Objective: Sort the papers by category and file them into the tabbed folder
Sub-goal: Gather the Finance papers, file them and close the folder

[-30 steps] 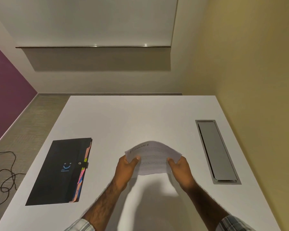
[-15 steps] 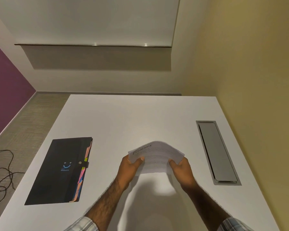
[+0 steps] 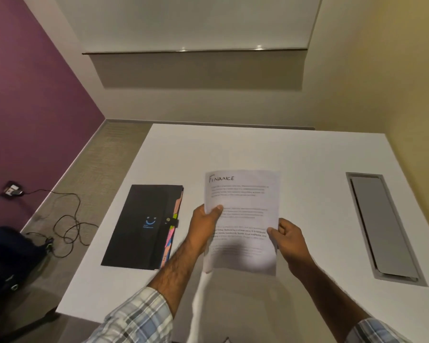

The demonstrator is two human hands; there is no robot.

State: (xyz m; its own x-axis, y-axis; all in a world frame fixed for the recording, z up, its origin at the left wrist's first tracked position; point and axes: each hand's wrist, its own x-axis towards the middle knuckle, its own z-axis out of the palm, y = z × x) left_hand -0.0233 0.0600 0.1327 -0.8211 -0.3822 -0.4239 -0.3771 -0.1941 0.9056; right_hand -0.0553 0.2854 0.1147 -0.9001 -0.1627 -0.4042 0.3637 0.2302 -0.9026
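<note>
I hold a stack of white printed papers (image 3: 243,216) above the white table (image 3: 258,149); the top sheet is headed "FINANCE" in handwriting. My left hand (image 3: 204,225) grips the stack's left edge, thumb on top. At the right edge, lower down, my right hand (image 3: 286,237) pinches it. The black tabbed folder (image 3: 140,226) lies flat and closed to the left of the papers, strap snapped shut, a blue smile logo on its cover and coloured tabs showing along its right side.
A grey recessed cable hatch (image 3: 382,229) sits in the table near its right edge. On the floor at left lie a black cable (image 3: 67,219), a floor socket (image 3: 13,190) and a dark bag (image 3: 8,256). Walls stand close behind and to the right.
The papers have been raised and tilted so the top sheet faces me flat. My view has swung to the left, bringing the floor, cable and bag into sight.
</note>
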